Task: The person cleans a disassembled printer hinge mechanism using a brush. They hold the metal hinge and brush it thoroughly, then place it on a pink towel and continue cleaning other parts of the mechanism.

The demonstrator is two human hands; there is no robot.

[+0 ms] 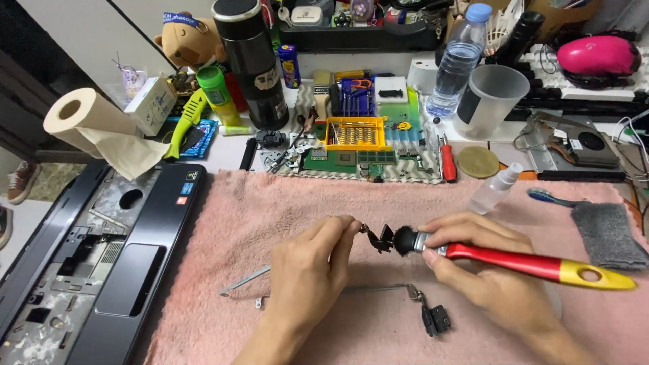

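Note:
My left hand (pixel 312 263) pinches a small dark metal hinge bracket (pixel 378 237) above a pink towel (pixel 284 209); its thin metal arm (pixel 243 280) sticks out to the left below the hand. My right hand (pixel 476 263) grips a paintbrush with a red and yellow handle (pixel 541 265), and its black bristles (pixel 405 240) touch the hinge. A second hinge bracket (pixel 433 314) with a thin arm lies on the towel below the hands.
A stripped laptop base (pixel 88 263) lies at the left. Behind the towel are a circuit board (pixel 345 161), a yellow bit case (pixel 355 133), a red screwdriver (pixel 447 161), a small spray bottle (pixel 495 188), a toothbrush (pixel 551 198), a grey cloth (pixel 612 233), a water bottle (pixel 456 64), a plastic cup (pixel 490 98), a black flask (pixel 250 64) and a paper roll (pixel 94 125).

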